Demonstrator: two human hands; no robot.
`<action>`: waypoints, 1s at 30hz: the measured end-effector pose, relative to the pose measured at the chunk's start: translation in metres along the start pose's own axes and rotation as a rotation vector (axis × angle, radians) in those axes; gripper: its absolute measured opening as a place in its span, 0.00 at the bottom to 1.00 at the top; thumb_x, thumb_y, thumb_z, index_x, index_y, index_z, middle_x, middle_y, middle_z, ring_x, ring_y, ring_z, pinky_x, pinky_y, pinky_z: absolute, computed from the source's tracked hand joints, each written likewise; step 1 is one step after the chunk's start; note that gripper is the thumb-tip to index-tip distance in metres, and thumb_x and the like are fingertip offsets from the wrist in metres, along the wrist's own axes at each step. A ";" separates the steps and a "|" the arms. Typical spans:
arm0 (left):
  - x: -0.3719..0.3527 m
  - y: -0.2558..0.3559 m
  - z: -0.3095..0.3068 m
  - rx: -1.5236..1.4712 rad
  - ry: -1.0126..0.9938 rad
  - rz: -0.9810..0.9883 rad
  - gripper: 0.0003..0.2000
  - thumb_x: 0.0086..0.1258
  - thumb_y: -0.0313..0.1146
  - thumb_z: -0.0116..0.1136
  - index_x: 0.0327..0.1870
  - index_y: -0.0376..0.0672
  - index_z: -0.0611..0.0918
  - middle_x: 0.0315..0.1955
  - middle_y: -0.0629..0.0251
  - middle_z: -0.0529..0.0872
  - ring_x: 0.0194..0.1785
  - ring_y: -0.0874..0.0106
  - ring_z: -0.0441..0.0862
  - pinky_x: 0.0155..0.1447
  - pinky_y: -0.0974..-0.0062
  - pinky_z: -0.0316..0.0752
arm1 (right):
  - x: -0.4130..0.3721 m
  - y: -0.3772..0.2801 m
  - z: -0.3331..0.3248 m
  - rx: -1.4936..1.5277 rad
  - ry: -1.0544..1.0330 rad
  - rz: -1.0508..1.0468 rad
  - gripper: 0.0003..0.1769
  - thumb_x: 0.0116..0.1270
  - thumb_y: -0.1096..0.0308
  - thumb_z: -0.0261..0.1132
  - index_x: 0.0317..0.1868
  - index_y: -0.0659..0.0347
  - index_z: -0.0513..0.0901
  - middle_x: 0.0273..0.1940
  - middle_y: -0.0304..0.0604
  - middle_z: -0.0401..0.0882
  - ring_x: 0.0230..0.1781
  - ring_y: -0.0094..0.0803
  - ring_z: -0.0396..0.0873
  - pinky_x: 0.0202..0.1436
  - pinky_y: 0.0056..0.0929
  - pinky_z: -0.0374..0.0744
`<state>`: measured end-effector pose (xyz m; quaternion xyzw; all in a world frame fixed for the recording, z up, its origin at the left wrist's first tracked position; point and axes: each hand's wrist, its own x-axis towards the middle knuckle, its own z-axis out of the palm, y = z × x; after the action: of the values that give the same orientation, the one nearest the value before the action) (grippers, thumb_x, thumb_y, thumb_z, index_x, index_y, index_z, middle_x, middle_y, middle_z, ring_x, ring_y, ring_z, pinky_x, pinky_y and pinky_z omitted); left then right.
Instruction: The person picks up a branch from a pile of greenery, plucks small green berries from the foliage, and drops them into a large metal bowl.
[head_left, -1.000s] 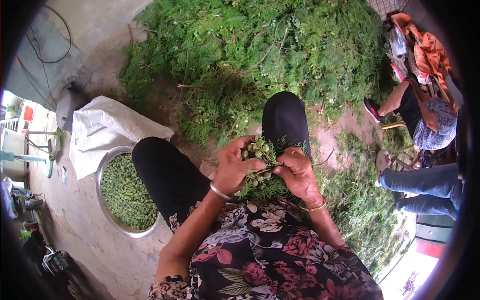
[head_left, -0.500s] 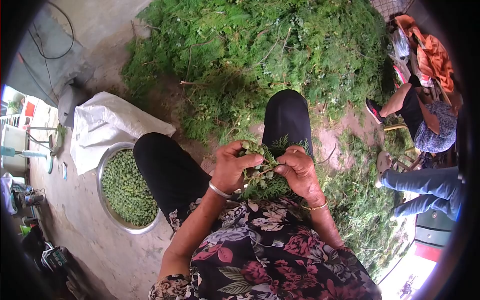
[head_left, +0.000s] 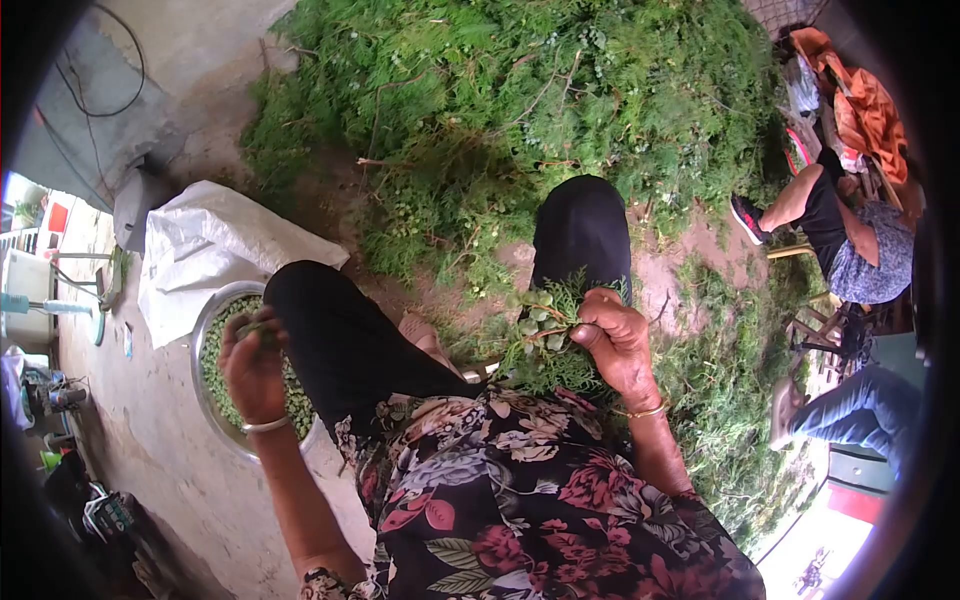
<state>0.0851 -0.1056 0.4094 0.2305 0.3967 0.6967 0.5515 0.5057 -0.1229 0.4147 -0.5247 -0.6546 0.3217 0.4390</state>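
My left hand (head_left: 255, 365) is over the wide metal basin (head_left: 196, 372), its fingers curled round a few small green cones. Many more green cones (head_left: 211, 350) fill the basin, partly covered by the hand. In front of my lap, my right hand (head_left: 617, 342) pinches a leafy conifer sprig (head_left: 542, 322) between thumb and fingers. Pale green cones still sit on this sprig. More feathery green foliage (head_left: 555, 368) lies in my lap below it.
A big heap of cut conifer branches (head_left: 500, 100) covers the floor ahead, with more scattered at right. A white sack (head_left: 225, 250) lies beside the basin. Two other people sit at right, one in jeans (head_left: 860, 415), one in a patterned top (head_left: 875, 260).
My left hand has left the sprig and moved left to the basin. My right hand keeps holding the sprig. At right, the jeans-clad legs have shifted.
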 end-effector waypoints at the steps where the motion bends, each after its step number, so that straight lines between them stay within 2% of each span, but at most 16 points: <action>1: -0.002 0.012 -0.021 0.152 0.063 0.088 0.16 0.60 0.23 0.57 0.51 0.34 0.77 0.44 0.47 0.81 0.46 0.61 0.79 0.47 0.67 0.79 | -0.001 0.000 0.001 0.004 -0.003 0.002 0.12 0.47 0.80 0.72 0.31 0.61 0.79 0.23 0.38 0.74 0.30 0.34 0.73 0.56 0.36 0.72; 2: -0.006 0.020 -0.034 0.155 0.066 0.089 0.16 0.60 0.23 0.57 0.51 0.34 0.77 0.44 0.47 0.81 0.46 0.61 0.79 0.47 0.67 0.79 | -0.001 0.001 0.001 0.003 0.013 0.009 0.12 0.47 0.79 0.72 0.32 0.61 0.79 0.23 0.38 0.75 0.30 0.34 0.73 0.56 0.36 0.72; 4: -0.011 0.033 -0.054 1.117 0.274 0.308 0.20 0.59 0.26 0.60 0.54 0.33 0.77 0.50 0.46 0.80 0.51 0.58 0.79 0.52 0.66 0.77 | -0.002 0.002 0.002 0.007 0.028 0.011 0.12 0.47 0.79 0.72 0.32 0.61 0.80 0.24 0.37 0.75 0.30 0.34 0.74 0.56 0.37 0.72; 5: -0.009 0.038 -0.066 1.118 0.277 0.313 0.20 0.59 0.26 0.60 0.54 0.33 0.77 0.50 0.46 0.80 0.51 0.58 0.79 0.52 0.66 0.77 | -0.001 0.003 0.002 0.013 0.024 -0.022 0.12 0.47 0.79 0.72 0.32 0.61 0.80 0.24 0.37 0.76 0.30 0.34 0.74 0.56 0.37 0.72; 7: -0.005 0.044 -0.056 1.819 0.249 0.441 0.24 0.56 0.28 0.62 0.56 0.32 0.76 0.50 0.48 0.81 0.50 0.60 0.80 0.54 0.68 0.75 | 0.000 0.004 0.003 0.021 0.022 -0.057 0.12 0.48 0.79 0.72 0.32 0.61 0.80 0.25 0.37 0.77 0.30 0.34 0.74 0.56 0.38 0.72; 8: -0.006 0.037 -0.048 1.624 0.329 0.341 0.23 0.55 0.27 0.63 0.54 0.31 0.77 0.47 0.48 0.83 0.47 0.62 0.82 0.55 0.67 0.74 | 0.000 0.004 0.003 0.027 0.012 -0.051 0.11 0.48 0.78 0.73 0.32 0.61 0.80 0.24 0.37 0.77 0.30 0.34 0.74 0.56 0.38 0.72; 10: 0.000 0.018 -0.004 1.446 0.156 0.255 0.17 0.56 0.25 0.62 0.48 0.33 0.81 0.39 0.53 0.86 0.42 0.66 0.84 0.52 0.70 0.76 | 0.001 0.004 0.003 0.034 -0.002 -0.050 0.11 0.48 0.78 0.73 0.32 0.60 0.81 0.24 0.38 0.77 0.30 0.34 0.75 0.56 0.38 0.72; 12: -0.004 -0.010 0.063 1.311 -0.239 0.312 0.13 0.56 0.23 0.62 0.44 0.35 0.83 0.36 0.59 0.87 0.38 0.72 0.83 0.47 0.77 0.77 | 0.002 0.005 0.003 0.024 -0.021 -0.112 0.11 0.48 0.78 0.72 0.33 0.60 0.81 0.24 0.38 0.78 0.29 0.35 0.75 0.56 0.38 0.72; 14: -0.008 -0.047 0.109 1.152 -0.535 0.217 0.12 0.56 0.24 0.64 0.41 0.34 0.83 0.35 0.60 0.86 0.37 0.74 0.83 0.44 0.78 0.77 | 0.002 0.005 0.005 0.026 -0.014 -0.111 0.11 0.48 0.79 0.72 0.33 0.60 0.81 0.24 0.39 0.78 0.28 0.35 0.75 0.55 0.38 0.72; 16: -0.015 -0.082 0.147 0.886 -0.692 0.104 0.11 0.57 0.25 0.64 0.41 0.34 0.83 0.31 0.63 0.85 0.34 0.77 0.81 0.40 0.79 0.77 | 0.001 0.004 0.005 0.023 -0.002 -0.103 0.11 0.48 0.79 0.72 0.33 0.60 0.81 0.24 0.39 0.78 0.28 0.36 0.75 0.54 0.37 0.72; 17: -0.016 -0.092 0.161 0.882 -0.703 0.101 0.11 0.57 0.25 0.64 0.41 0.34 0.83 0.31 0.63 0.85 0.34 0.77 0.81 0.40 0.79 0.77 | 0.000 0.004 0.004 0.010 -0.026 -0.081 0.10 0.48 0.78 0.72 0.32 0.61 0.81 0.25 0.38 0.78 0.31 0.36 0.74 0.55 0.38 0.72; 19: -0.017 -0.106 0.181 0.708 -0.745 -0.190 0.09 0.59 0.26 0.64 0.39 0.34 0.83 0.27 0.66 0.83 0.31 0.81 0.78 0.36 0.80 0.74 | -0.001 0.003 0.003 -0.010 -0.042 -0.050 0.10 0.49 0.77 0.72 0.32 0.62 0.80 0.27 0.38 0.78 0.35 0.37 0.74 0.56 0.38 0.71; 21: -0.017 -0.108 0.190 0.730 -0.784 -0.214 0.08 0.59 0.25 0.64 0.38 0.34 0.83 0.26 0.67 0.82 0.30 0.82 0.77 0.34 0.80 0.73 | 0.000 0.000 0.005 -0.059 -0.059 -0.073 0.11 0.48 0.78 0.71 0.32 0.61 0.80 0.27 0.40 0.78 0.35 0.41 0.74 0.55 0.38 0.71; 23: -0.015 -0.109 0.192 0.754 -0.813 -0.236 0.07 0.59 0.25 0.64 0.36 0.33 0.83 0.25 0.69 0.82 0.29 0.83 0.76 0.33 0.81 0.72 | 0.003 -0.004 0.006 -0.095 -0.012 -0.130 0.10 0.47 0.78 0.72 0.32 0.62 0.82 0.24 0.42 0.79 0.28 0.39 0.77 0.53 0.36 0.71; 25: -0.009 -0.110 0.186 0.855 -0.940 -0.082 0.06 0.58 0.26 0.65 0.33 0.33 0.82 0.24 0.70 0.81 0.28 0.83 0.75 0.32 0.83 0.70 | 0.004 -0.005 0.006 -0.136 -0.019 -0.137 0.10 0.47 0.77 0.72 0.32 0.62 0.82 0.24 0.42 0.79 0.28 0.39 0.77 0.52 0.36 0.71; 30: -0.013 -0.104 0.184 0.769 -0.873 -0.142 0.06 0.57 0.26 0.66 0.31 0.33 0.81 0.22 0.71 0.80 0.26 0.83 0.75 0.31 0.84 0.69 | 0.004 -0.003 0.010 -0.153 -0.026 -0.149 0.10 0.46 0.76 0.72 0.32 0.61 0.82 0.24 0.42 0.79 0.28 0.39 0.77 0.52 0.36 0.71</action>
<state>0.2896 -0.0552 0.4338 0.6528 0.3715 0.3045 0.5858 0.4950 -0.1190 0.4144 -0.5022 -0.7202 0.2439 0.4118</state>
